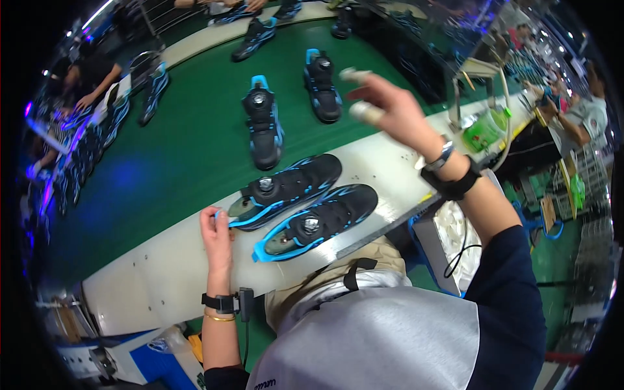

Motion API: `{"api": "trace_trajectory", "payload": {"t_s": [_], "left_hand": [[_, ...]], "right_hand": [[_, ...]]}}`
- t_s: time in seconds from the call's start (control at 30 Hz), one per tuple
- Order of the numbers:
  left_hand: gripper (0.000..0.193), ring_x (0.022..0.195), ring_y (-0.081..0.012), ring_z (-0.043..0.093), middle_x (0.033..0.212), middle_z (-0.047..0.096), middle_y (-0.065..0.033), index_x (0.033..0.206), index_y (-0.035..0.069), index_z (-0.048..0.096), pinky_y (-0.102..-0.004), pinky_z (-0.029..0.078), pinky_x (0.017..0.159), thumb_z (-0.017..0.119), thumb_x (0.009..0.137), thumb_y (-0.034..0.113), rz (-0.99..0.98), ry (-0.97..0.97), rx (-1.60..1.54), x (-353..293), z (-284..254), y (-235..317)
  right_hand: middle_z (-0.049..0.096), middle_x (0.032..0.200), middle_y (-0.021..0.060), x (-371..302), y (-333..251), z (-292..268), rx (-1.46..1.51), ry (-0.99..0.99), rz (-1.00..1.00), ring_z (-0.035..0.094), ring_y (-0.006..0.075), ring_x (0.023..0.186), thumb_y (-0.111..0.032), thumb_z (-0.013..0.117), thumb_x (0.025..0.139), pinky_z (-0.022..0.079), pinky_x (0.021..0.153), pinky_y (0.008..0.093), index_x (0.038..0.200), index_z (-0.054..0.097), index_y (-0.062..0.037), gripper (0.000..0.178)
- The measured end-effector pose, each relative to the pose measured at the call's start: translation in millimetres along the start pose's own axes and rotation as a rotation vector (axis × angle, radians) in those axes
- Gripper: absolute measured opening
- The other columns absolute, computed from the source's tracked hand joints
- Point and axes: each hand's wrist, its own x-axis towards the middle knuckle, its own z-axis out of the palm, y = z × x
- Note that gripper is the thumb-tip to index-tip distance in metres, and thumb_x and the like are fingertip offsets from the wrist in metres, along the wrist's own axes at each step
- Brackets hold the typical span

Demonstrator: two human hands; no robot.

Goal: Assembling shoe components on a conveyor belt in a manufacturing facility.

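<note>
Two black shoes with blue trim and dial closures lie side by side on the white ledge in front of me. At the heel of the farther shoe, my left hand pinches the blue heel tab. The nearer shoe rests beside it, its blue heel tab untouched. My right hand is raised over the edge of the green belt, fingers apart and holding nothing, with pale covers on some fingertips. Close to it on the belt stands a matching shoe; another shoe stands farther left.
More shoes, including one at the back, ride on the green belt. A metal stand and a green container occupy the right side of the ledge. Below is a box of white wrapping. Other people work left, right and across.
</note>
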Motion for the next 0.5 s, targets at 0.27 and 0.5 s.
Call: {"api": "trace_trajectory", "payload": {"t_s": [0.27,0.5], "left_hand": [[0.024,0.067,-0.0043,0.047,0.091,0.051,0.0022,0.117,0.010,0.049,-0.0193,0.041,0.056,0.055,0.098,0.022,-0.136,-0.035,-0.021,-3.7,-4.9,9.1],[0.041,0.069,-0.0040,0.040,0.104,0.049,0.0000,0.130,0.007,0.046,-0.0192,0.038,0.064,0.062,0.091,0.010,0.146,0.159,0.171,-40.8,-29.3,0.4]], "right_hand": [[0.069,0.094,0.0170,-148.7,100.0,-84.9,-0.551,-0.038,0.432,0.065,0.0366,0.085,-0.005,0.068,0.074,0.053,0.077,0.0425,0.115,0.059,-0.0071,0.042],[0.064,0.107,0.0133,-183.0,180.7,-65.0,-0.692,-0.217,0.147,0.062,0.0358,0.091,-0.002,0.059,0.077,0.051,0.079,0.0436,0.106,0.058,-0.0098,0.030]]}}
